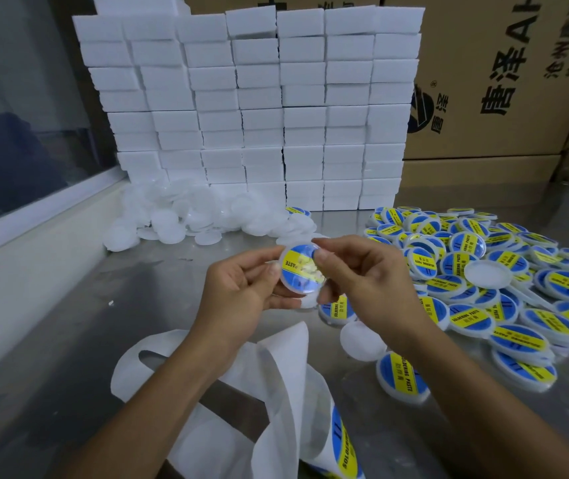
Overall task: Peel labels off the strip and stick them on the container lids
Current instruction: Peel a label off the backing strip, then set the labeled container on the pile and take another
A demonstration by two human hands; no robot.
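Lid held up between both hands, label going on

Lid [298,269] round, white plastic, raised above the metal surface [69,333], at the centre of the view. Gripped at its left rim by the left hand [241,292], fingers curled under and thumb laid on the edge. Pinched at its upper right edge by the right hand [359,271], thumb and forefinger closed over the rim. Covered by a glossy blue-and-yellow label [297,264]; only "PASTE" legible, the rest lost to glare and to the right thumb. Lower edge of the lid hidden behind the fingers, with something white just below it that is hard to make out.

Strip [276,385] of white backing paper, limp and curling, looped on the surface below the forearms; cut off at the bottom edge. One unpeeled label [343,447] on it near the bottom, partly cropped.

Heap of labelled lids [504,288] to the right, flat discs overlapping, running out of frame; a few bare white ones among them. Heap of plain lids [186,216] at the back left, translucent white, outlines blurred into one another.

Wall of white rectangular blocks [259,105] stacked behind, matte, material not clear. Cardboard cartons [504,81] at the back right with dark printed characters, cropped at the top and side.
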